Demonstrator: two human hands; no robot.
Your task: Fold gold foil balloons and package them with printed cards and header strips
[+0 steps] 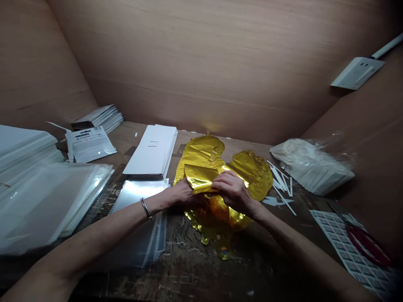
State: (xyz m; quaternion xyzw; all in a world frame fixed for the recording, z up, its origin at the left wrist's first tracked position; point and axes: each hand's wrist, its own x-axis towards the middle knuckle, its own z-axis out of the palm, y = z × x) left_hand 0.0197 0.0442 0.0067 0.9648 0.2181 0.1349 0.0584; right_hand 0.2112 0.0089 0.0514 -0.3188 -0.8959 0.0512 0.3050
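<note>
Flat gold foil balloons [252, 172] lie overlapping in the middle of the table, their tabs pointing toward me. A folded piece of a foil balloon [201, 177] is raised above the others. My right hand [233, 191] is closed, pinching the right edge of that raised foil. On the other side, my left hand [188, 193] reaches in beneath the fold; the foil hides its fingers, so its grip cannot be made out. A metal bracelet [145, 208] circles my left wrist. Left of the balloons are white cards [150, 151] and clear plastic sleeves [140, 239].
Large clear bags [78, 197] are stacked at left, with a packaged card [91, 144] behind them. White strips [280, 178] and a plastic-wrapped stack [311, 165] lie at right. Near the right wall are red-handled scissors [368, 245] on a label sheet [340, 243]. A power socket [359, 73] hangs above.
</note>
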